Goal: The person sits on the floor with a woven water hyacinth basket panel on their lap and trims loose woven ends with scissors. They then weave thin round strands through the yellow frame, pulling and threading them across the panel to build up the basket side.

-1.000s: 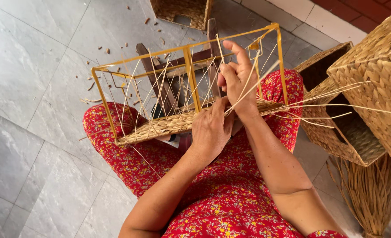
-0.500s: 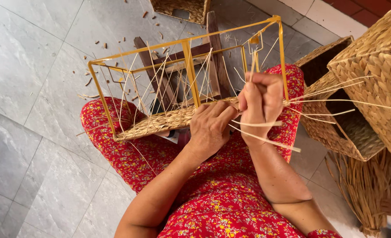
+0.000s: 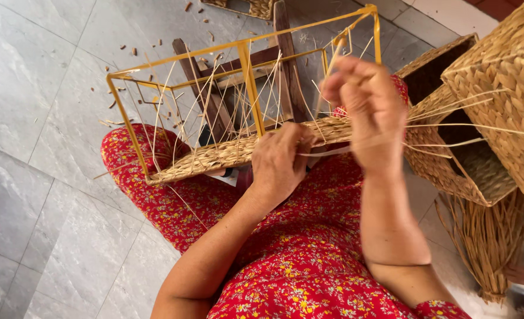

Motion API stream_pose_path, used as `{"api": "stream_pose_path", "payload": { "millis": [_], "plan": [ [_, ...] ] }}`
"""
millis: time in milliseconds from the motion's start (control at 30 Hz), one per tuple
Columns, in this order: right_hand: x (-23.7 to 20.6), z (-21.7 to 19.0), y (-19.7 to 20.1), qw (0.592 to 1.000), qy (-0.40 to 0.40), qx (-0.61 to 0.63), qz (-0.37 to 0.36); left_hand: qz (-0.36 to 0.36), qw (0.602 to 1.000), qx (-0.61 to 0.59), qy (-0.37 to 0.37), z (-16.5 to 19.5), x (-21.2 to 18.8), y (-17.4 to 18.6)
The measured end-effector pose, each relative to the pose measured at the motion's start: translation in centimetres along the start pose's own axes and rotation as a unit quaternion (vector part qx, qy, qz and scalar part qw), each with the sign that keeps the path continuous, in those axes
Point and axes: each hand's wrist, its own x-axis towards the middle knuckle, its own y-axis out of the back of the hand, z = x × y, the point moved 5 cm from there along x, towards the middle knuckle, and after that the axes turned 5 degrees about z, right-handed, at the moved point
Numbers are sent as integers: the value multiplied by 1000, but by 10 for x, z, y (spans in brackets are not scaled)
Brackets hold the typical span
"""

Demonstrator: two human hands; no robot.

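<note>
Grey floor tiles [image 3: 43, 88] fill the left of the head view, with bits of straw scattered at the top. Finished woven baskets [image 3: 504, 100] sit at the right edge. A yellow wire frame [image 3: 247, 77] rests on the lap in the middle, its woven bottom edge [image 3: 215, 156] half made. The left hand [image 3: 280, 162] presses closed on that edge. The right hand [image 3: 368, 109], just right of the frame, is pinched tight on a thin straw strand [image 3: 327, 152]. Pulling too hard could snap the strand or tip the frame.

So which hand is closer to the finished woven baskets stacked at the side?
Right. The right hand is raised just beside the woven baskets; the left hand presses the woven strip, farther away.
</note>
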Motion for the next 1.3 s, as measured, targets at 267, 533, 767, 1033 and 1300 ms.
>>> {"api": "stream_pose_path", "payload": {
  "millis": [267, 533, 767, 1033, 1300],
  "plan": [
    [-10, 30, -6, 944, -101, -266, -169, 66, 988, -109, 84, -8, 3, 2],
    [28, 85, -27, 973, -118, -191, -52, -70, 993, 80, 47, 2, 11, -10],
    [-2, 71, -11, 987, -119, 104, 12, -44, 997, 68, -6, 16, 13, -14],
    [-53, 29, -9, 948, -46, 292, 115, -15, 995, 11, -102, 19, 4, -11],
    [-64, 8, -14, 968, 8, 239, 72, -2, 995, -49, -92, 14, 2, -6]
  ]
}}
